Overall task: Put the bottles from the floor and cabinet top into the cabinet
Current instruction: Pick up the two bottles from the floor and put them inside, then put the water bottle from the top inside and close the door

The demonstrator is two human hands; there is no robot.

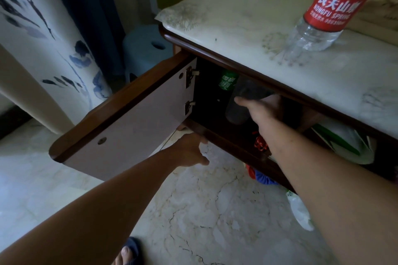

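Head view is showing the right hand [261, 106] reaching into the open cabinet [215, 101], fingers wrapping a dim, clear bottle [239, 105] that is standing just beside a green bottle [227, 80] further back. The left hand [191, 149] is hanging below the door [129, 122], fingers loosely spread and grasping nothing; its fingertips are sitting near the door's lower edge, and contact is unclear. On the marble top [237, 17] a water bottle [329, 6] with a red label is waiting upright, near the right of the frame.

Risks, as I am judging them: the clear bottle is going in close to the green one, so a careless push is likely knocking both over in the dark. The top's front rail is hanging low over the wrist, leaving little headroom for lifting out. Red clutter [260, 143] is sitting on the cabinet floor right under the forearm and could be dragged out on withdrawal. The door is swinging free; if it drifts shut, it is pinching the arm.

Open room is lying on the floor [215, 211] between the arms. A white bottle [299, 208] is lying on that floor by the right forearm.
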